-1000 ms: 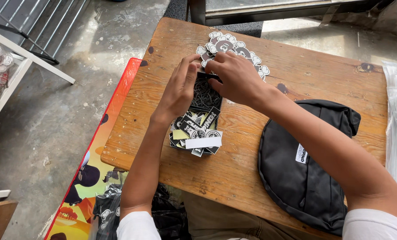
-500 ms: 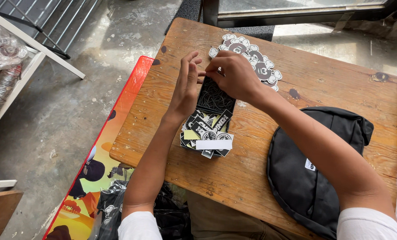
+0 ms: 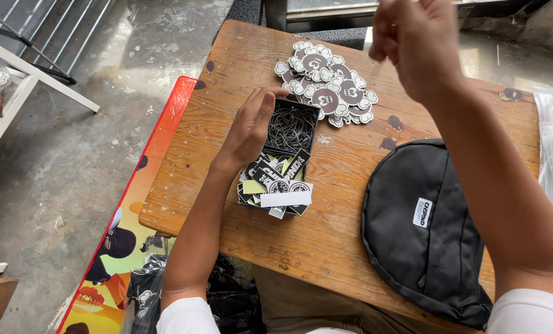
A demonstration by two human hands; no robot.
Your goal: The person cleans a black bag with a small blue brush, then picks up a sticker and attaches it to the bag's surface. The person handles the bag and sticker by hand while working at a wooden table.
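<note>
Right hand is lifting away from the black box of ball chains, fingers pinched together; on what, I cannot tell.

Left hand is resting open against the box's left rim, seemingly steadying it; stickers are lying below, round charms beyond, black pouch right; wooden bench is standing on concrete floor.

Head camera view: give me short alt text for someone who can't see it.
A person's left hand rests on the edge of a small black box of metal chains on a wooden table, while the right hand is raised above it, blurred. Flower-shaped cutouts lie beyond the box, stickers in front of it, and a black pouch to the right.
</note>
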